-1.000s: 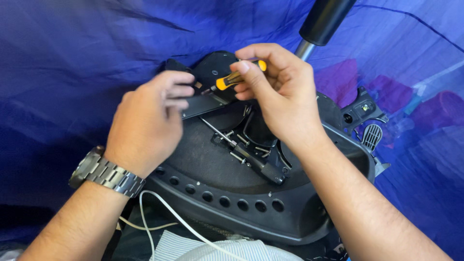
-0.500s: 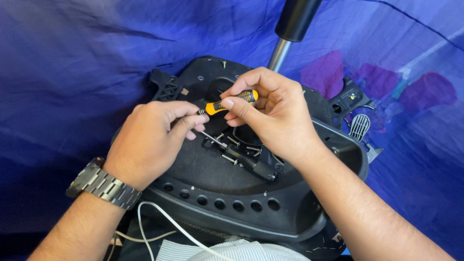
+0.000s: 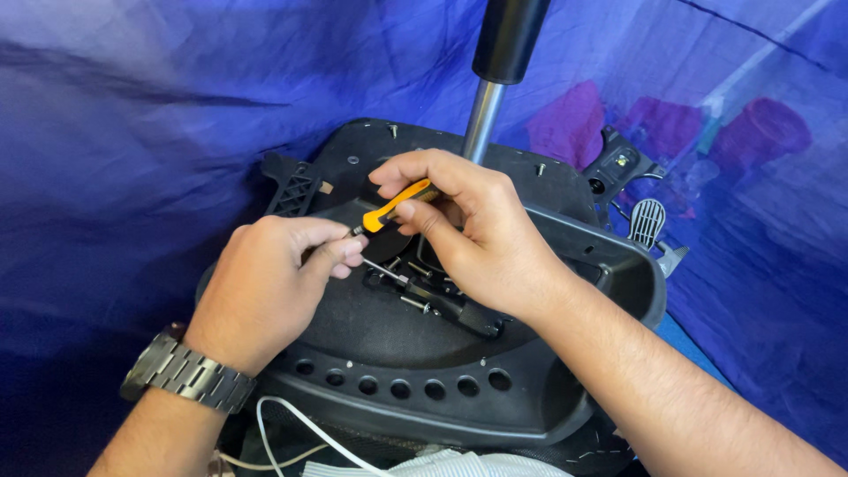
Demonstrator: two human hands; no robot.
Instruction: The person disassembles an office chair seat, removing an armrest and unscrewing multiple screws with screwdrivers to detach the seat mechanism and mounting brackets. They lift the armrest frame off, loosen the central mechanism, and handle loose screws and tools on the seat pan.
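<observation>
Now | right hand [image 3: 481, 234] grips screwdriver [image 3: 397, 205] | left hand [image 3: 269, 287] pinches tip

The person is wearing a silver metal-link wristwatch [image 3: 185, 374] on the left wrist at the lower left of the frame, while both forearms are showing bare, sleeveless.

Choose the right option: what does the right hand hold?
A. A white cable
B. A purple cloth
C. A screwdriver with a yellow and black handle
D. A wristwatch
C: the right hand grips the yellow and black handle of the screwdriver, whose tip meets the left hand over the black chair base.
</observation>
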